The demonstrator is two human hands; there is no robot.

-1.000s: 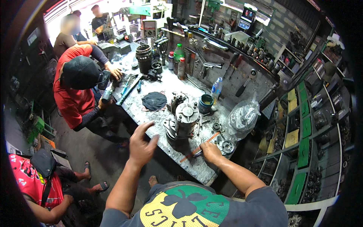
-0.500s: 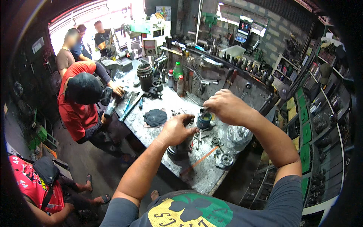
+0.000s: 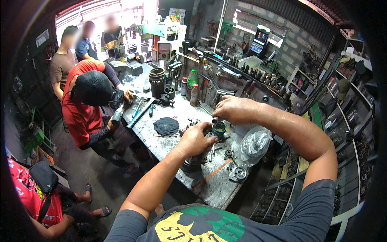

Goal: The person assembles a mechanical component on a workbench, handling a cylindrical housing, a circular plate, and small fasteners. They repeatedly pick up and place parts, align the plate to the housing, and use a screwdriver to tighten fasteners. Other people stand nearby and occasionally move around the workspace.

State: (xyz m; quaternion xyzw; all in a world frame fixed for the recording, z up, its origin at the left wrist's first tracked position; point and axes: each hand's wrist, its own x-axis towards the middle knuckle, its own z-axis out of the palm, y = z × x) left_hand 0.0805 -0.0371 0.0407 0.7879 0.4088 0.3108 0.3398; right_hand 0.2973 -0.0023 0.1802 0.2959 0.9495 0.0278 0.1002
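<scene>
While the right hand (image 3: 231,109) pinches a cylinder (image 3: 215,120), the left hand (image 3: 196,139) half-curls; hold unclear.

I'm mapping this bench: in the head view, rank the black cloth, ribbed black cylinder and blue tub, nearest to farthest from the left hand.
From the left hand:
1. Blue tub, just to its right.
2. Black cloth, to its left.
3. Ribbed black cylinder, beyond the cloth.
</scene>
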